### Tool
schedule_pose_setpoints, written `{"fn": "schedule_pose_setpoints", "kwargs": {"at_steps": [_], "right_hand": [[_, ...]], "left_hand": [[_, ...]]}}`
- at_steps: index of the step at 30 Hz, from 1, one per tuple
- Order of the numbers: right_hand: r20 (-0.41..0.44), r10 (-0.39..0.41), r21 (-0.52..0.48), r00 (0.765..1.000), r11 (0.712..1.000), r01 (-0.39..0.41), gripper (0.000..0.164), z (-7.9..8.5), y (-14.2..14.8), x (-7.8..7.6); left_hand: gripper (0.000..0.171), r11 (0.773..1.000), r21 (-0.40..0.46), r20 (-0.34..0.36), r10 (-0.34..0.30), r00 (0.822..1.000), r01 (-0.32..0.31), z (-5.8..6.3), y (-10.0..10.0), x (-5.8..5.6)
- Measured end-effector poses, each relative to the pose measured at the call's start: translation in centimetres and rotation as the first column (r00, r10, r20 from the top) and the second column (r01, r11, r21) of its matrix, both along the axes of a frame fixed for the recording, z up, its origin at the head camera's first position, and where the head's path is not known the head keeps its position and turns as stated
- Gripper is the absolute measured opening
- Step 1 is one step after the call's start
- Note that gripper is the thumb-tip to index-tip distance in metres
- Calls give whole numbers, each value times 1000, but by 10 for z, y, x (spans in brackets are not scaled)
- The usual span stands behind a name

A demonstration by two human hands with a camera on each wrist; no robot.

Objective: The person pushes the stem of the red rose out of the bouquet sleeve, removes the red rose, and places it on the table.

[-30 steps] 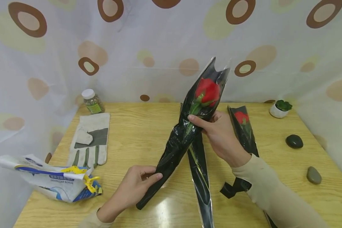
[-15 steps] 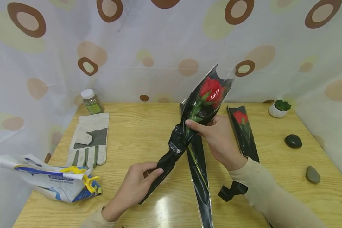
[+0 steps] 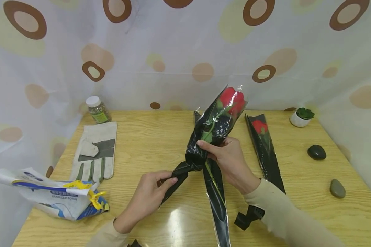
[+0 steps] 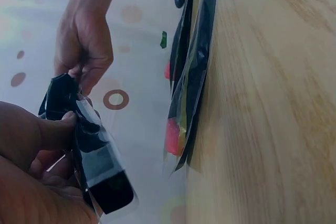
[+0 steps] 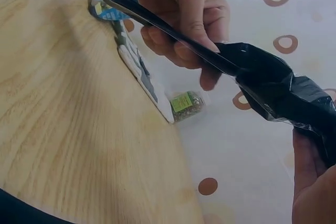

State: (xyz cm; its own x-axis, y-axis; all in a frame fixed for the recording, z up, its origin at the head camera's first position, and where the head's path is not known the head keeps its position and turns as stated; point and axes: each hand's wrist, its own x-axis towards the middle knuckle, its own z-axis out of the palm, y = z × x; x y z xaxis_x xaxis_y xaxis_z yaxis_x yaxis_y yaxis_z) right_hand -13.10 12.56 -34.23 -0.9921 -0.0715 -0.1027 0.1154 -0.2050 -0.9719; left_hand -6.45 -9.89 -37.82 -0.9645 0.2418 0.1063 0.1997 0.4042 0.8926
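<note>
Both hands hold a red rose (image 3: 232,97) in a black and clear plastic sleeve (image 3: 195,151), raised over the table and slanting up to the right. The right hand (image 3: 232,164) grips the sleeve just below the bloom, thumb in front. Lower down, the left hand (image 3: 149,192) pinches the narrow tail of the sleeve, which is bent and creased between the hands. In the left wrist view the thumb of the left hand (image 4: 31,145) presses on the folded plastic. Beneath lies a second wrapped rose (image 3: 216,202), its bloom hidden in the head view; a third wrapped rose (image 3: 266,154) lies to the right.
On the left of the wooden table (image 3: 142,144) are a work glove (image 3: 96,151), a jar of pellets (image 3: 98,110) and a blue-white bag (image 3: 62,199) with a yellow tie. To the right are a potted succulent (image 3: 301,117), a black stone (image 3: 316,152) and a grey stone (image 3: 337,188).
The right hand has come down and slightly left with the rose. The sleeve has gone from nearly straight to sharply bent between the hands, while the left hand has moved little.
</note>
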Motion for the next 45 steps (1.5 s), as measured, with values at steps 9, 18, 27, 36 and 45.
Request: {"fn": "schedule_pose_setpoints", "kwargs": {"at_steps": [9, 18, 27, 36, 45], "right_hand": [[-4, 5, -10, 1000, 1000, -5, 48, -5, -4, 6], [-78, -45, 21, 996, 999, 47, 43, -7, -6, 10], [-113, -49, -34, 992, 998, 46, 44, 11, 3, 4], [-118, -105, -86, 987, 992, 95, 38, 25, 18, -4], [-111, -101, -192, 989, 978, 78, 41, 26, 24, -9]], "left_hand": [[10, 1000, 27, 11, 7, 1000, -7, 1, 0, -1], [13, 999, 44, -2, 0, 1000, 0, 1, 5, -3], [13, 999, -24, -12, -45, 999, 45, 1, 2, 1], [19, 994, -67, 31, -83, 996, 85, -4, -3, 3], [21, 995, -68, 1, -75, 997, 75, -6, -6, 2]]}}
